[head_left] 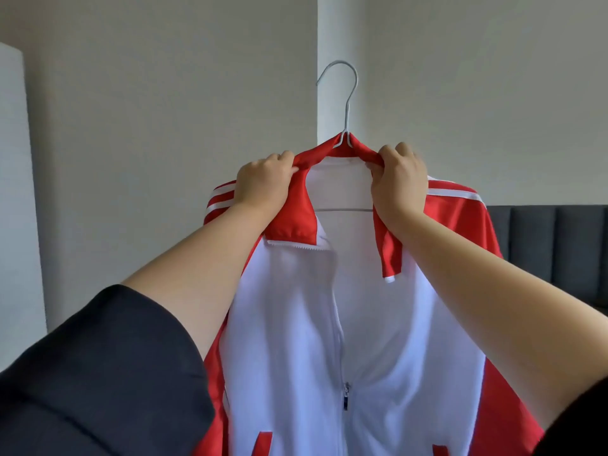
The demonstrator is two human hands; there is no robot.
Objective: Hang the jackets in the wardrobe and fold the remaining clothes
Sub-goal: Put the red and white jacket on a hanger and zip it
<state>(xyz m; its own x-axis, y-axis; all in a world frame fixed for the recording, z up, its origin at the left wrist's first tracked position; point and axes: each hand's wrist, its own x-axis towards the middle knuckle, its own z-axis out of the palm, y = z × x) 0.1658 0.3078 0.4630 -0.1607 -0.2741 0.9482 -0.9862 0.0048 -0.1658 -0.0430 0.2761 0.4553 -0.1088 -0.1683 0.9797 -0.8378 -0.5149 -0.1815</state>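
Note:
A white track jacket [296, 324] with red sleeves, a red collar and white shoulder stripes sits on a grey wire hanger [345, 103], held up in front of me. Its zipper is partly open, with the pull low on the chest. My left hand [263, 181] grips the left side of the red collar. My right hand [398, 179] grips the right side of the collar. The hanger's hook points up and to the left, free in the air. Its lower bar shows through the open neck.
Pale walls are behind the jacket, with a wall corner [317, 60] just behind the hook. A dark padded headboard [546, 238] stands at the right. A white panel [16, 192] lines the left edge.

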